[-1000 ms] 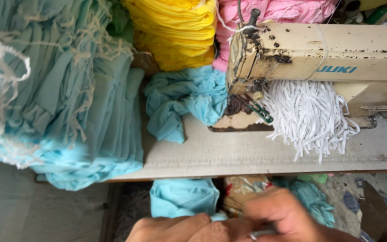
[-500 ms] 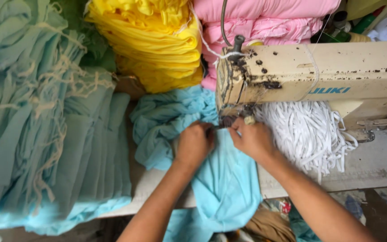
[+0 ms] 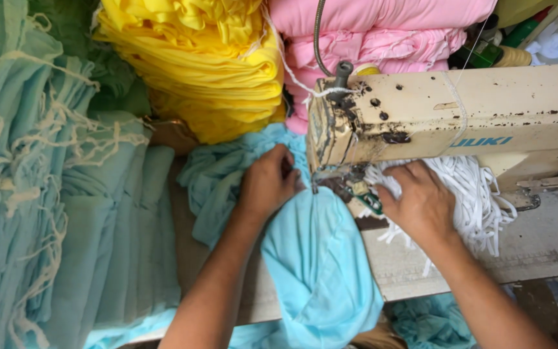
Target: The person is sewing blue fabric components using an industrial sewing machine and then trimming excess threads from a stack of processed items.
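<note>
Head view gives me both hands at the needle end of the sewing machine (image 3: 460, 123). My left hand (image 3: 269, 184) lies knuckles up on the light blue cloth (image 3: 321, 258), fingers curled and pressing it flat just left of the presser foot; that grip is narrow and holds a fold of the cloth against the worktop (image 3: 537, 245). My right hand (image 3: 421, 203) sits on the other side of the needle, fingers bent down onto the cloth's edge and brushing the heap of white elastic strips (image 3: 479, 200); whether its grip pinches the cloth or only rests on it I cannot tell (the fingertips are hidden under the machine head). The blue cloth runs from under the needle toward me, over the worktop's front edge, and hangs down between my forearms. Behind the left hand lies more crumpled blue fabric. Further out, a stack of yellow fabric (image 3: 208, 71) sits behind it, a pink stack (image 3: 382, 39) behind the machine, and tall piles of teal fabric (image 3: 46, 213) with loose pale threads fill the left side.
</note>
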